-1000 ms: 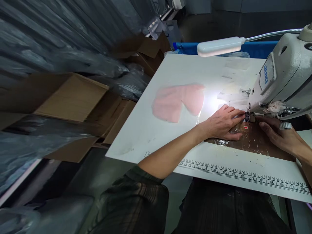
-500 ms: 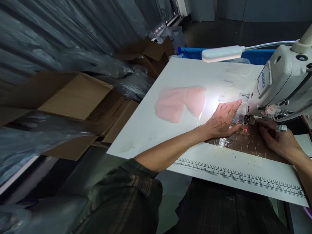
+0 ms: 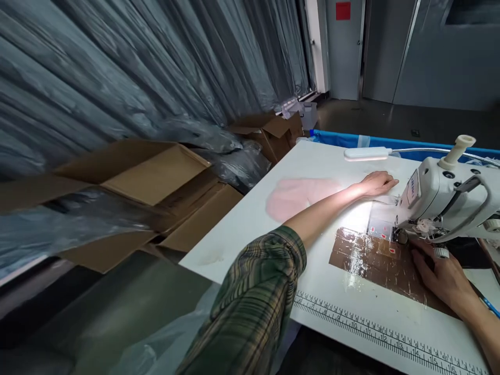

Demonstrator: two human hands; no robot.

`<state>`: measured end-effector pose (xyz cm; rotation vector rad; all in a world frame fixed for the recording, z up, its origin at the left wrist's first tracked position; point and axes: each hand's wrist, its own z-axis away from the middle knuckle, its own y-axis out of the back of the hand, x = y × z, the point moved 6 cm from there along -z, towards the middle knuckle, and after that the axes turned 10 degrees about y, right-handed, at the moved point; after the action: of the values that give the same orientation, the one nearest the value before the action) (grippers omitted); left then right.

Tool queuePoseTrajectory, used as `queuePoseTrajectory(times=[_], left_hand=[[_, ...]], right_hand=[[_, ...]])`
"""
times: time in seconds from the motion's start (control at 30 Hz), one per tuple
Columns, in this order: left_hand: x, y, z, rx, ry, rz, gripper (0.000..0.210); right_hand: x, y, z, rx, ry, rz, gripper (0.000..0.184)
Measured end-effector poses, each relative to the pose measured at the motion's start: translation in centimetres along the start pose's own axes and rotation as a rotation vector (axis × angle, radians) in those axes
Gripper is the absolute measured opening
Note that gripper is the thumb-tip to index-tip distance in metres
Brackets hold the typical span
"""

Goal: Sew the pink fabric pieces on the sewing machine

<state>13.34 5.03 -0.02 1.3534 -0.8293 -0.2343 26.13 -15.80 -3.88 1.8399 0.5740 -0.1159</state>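
Note:
My left hand (image 3: 378, 183) reaches over the far part of the white sewing table (image 3: 250, 250), left of the sewing machine (image 3: 433, 192). Its fingers are bent and pressed together; anything inside them is hidden. Close to the presser foot, my right hand (image 3: 441, 273) rests low over the brown taped plate (image 3: 367, 260), its fingers curled and the tips partly hidden under the machine head. I cannot make out what they grip. A pale pink fabric piece (image 3: 289, 200) lies flat to the left, partly behind my left forearm.
A lamp (image 3: 367, 153) on a bendable metal neck lights the table. A printed ruler (image 3: 371, 333) runs along the front edge. Open cardboard boxes (image 3: 156, 177) and plastic wrapping stand on the left. A blue cloth-like edge (image 3: 414, 143) borders the table's far side.
My left hand has moved away from me, from the brown plate by the needle to the far part of the table. My right hand stays by the presser foot. The view has tilted up.

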Motion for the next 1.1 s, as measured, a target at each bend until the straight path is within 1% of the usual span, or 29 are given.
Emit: queuePoseTrajectory(times=[0.1,0.17,0.23,0.27,0.33,0.37,0.4,0.43,0.47,0.5,0.57,0.63,0.7,0.8,0.87,1.0,1.1], left_hand=[[-0.8,0.1,0.0,0.003,0.042,-0.016,0.048],[-1.4,0.0,0.7,-0.013,0.079,-0.035,0.054],[-1.7,0.1,1.7,0.035,0.072,-0.061,0.057],[-1.6,0.3,2.3,0.087,0.037,-0.075,0.055],[-0.8,0.3,3.6,0.165,-0.09,-0.103,0.046],[-0.3,0.0,4.2,0.165,-0.165,-0.116,0.041],[0.1,-0.4,4.9,0.139,-0.236,-0.129,0.036],[0.5,-0.8,5.5,0.099,-0.288,-0.142,0.032],[0.7,-1.1,6.0,0.061,-0.308,-0.151,0.03],[0.6,-1.2,6.3,0.033,-0.28,-0.153,0.028],[-0.4,-0.9,6.7,0.024,-0.114,-0.137,0.028],[-1.9,0.1,7.2,0.051,0.072,-0.109,0.029],[-3.1,1.1,7.7,0.095,0.184,-0.083,0.03],[-4.4,2.1,8.4,0.148,0.27,-0.037,0.029],[-4.9,2.2,8.8,0.162,0.31,0.003,0.025],[-4.9,1.9,9.0,0.189,0.358,0.108,0.021],[-4.5,1.7,8.8,0.198,0.363,0.216,0.013]], right_hand=[[-0.5,0.0,-0.2,-0.024,0.056,-0.003,0.036],[-0.6,0.0,-0.2,-0.033,0.076,0.012,0.04],[-0.4,-0.2,-0.1,-0.036,0.078,0.028,0.043],[-0.3,-0.3,-0.1,-0.046,0.072,0.035,0.044],[0.1,-0.6,0.0,-0.076,0.059,0.041,0.043],[0.1,-0.6,0.0,-0.086,0.056,0.04,0.042],[0.2,-0.6,0.0,-0.088,0.059,0.037,0.041],[0.1,-0.6,0.0,-0.084,0.066,0.031,0.04],[0.0,-0.5,-0.1,-0.075,0.074,0.025,0.039],[-0.1,-0.4,-0.1,-0.066,0.08,0.02,0.039],[-0.2,-0.3,-0.2,-0.038,0.084,0.015,0.042],[-0.2,-0.4,-0.2,-0.009,0.078,0.014,0.045],[0.0,-0.6,0.0,0.009,0.069,0.018,0.047],[0.5,-0.9,0.2,0.014,0.063,0.018,0.045],[0.6,-0.9,0.2,0.012,0.063,0.006,0.043],[0.5,-0.6,0.1,0.014,0.051,-0.024,0.046],[0.1,-0.4,0.0,0.021,0.049,-0.033,0.048]])
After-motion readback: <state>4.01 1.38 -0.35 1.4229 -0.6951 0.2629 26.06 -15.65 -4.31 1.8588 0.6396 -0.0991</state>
